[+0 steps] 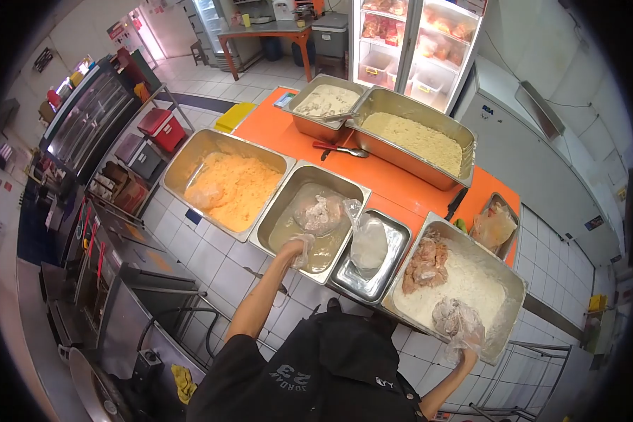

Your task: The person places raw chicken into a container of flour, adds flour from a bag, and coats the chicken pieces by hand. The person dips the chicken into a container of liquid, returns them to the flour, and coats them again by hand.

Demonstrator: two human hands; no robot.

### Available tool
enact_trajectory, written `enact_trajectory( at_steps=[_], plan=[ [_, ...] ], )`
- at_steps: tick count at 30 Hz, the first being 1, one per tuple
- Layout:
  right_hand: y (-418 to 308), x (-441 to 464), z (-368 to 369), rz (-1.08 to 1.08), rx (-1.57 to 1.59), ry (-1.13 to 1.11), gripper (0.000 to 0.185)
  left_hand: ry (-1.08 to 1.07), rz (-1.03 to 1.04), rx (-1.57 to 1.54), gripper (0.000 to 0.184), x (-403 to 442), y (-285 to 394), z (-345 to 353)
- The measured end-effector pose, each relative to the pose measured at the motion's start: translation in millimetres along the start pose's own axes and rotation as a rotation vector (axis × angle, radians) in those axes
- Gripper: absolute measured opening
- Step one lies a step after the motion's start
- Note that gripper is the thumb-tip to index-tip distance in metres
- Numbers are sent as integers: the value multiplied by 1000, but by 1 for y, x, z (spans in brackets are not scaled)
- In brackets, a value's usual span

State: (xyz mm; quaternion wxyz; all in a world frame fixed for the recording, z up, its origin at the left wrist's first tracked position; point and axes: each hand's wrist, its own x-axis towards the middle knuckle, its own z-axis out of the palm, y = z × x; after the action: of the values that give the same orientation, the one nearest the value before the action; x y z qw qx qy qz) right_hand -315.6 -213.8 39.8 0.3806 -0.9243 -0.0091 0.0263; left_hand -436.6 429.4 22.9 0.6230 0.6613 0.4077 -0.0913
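Note:
My left hand (302, 250), in a clear plastic glove, is at the near left side of a metal pan (262, 226) of cloudy liquid. Its fingers are too unclear to read. Beyond it, a heap of pale coated meat (320, 214) sits in that liquid. Over the near right part of a flour pan (508, 280), my right hand (464, 336) wears a similar glove dusted with flour. Floured chicken pieces (454, 316) appear gripped in it, though the fingers blend into the coating. Uncoated raw chicken (425, 266) lies on the flour (470, 278) at the pan's left.
Between both pans, a smaller metal tray (388, 280) holds a whitish plastic-looking item (369, 243). An orange-crumb pan (238, 184) stands left. Behind are a yellowish-crumb pan (415, 139), a batter pan (325, 100) and red-handled tongs (340, 148) on the orange table (394, 184).

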Motion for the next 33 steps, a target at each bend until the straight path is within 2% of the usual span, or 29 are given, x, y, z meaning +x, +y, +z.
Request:
enact_trajectory(
  at_steps=[1, 4, 5, 7, 11, 13, 17, 19, 21, 23, 25, 28, 29, 31, 33],
  plan=[
    [-2, 1, -1, -11, -11, -1, 38, 76, 1, -216, 14, -3, 2, 6],
    [-9, 6, -2, -38, -43, -3, 37, 126, 47, -304, 8, -8, 1, 11],
    [-12, 9, -1, -44, -53, -8, 37, 124, 36, -299, 8, -9, -3, 10],
    [-18, 16, 0, -63, -68, -14, 36, 181, 141, -255, 4, -5, -2, 7],
    [-22, 27, 2, -95, -114, -33, 34, 230, 140, -176, 6, -25, 4, 2],
    [-23, 31, 3, -118, -135, -48, 33, 205, 115, -234, 15, -32, 9, 3],
    [-27, 43, 4, -158, -177, -67, 31, 165, 118, -351, 22, -40, 4, -6],
    [-30, 50, 4, -184, -209, -72, 31, 252, 182, -191, 17, -38, -1, -3],
    [-37, 51, 0, -186, -256, -70, 30, 321, 323, -398, 15, -80, 25, 19],
    [-46, 52, -6, -185, -300, -73, 29, 164, 356, -177, 13, -117, 62, 24],
    [-61, 50, -13, -205, -330, -80, 28, 249, 49, -218, 13, -155, 105, 51],
    [-100, 50, -27, -287, -368, -134, 27, 240, 37, -177, 12, -180, 133, 86],
    [-116, 51, -31, -335, -386, -170, 27, 341, 286, 15, 12, -167, 106, 96],
    [-149, 51, -41, -445, -407, -224, 26, 341, 584, 201, 13, -151, 83, 118],
    [-174, 57, -51, -547, -416, -233, 25, 184, 650, 258, 20, -158, 117, 159]
  ],
)
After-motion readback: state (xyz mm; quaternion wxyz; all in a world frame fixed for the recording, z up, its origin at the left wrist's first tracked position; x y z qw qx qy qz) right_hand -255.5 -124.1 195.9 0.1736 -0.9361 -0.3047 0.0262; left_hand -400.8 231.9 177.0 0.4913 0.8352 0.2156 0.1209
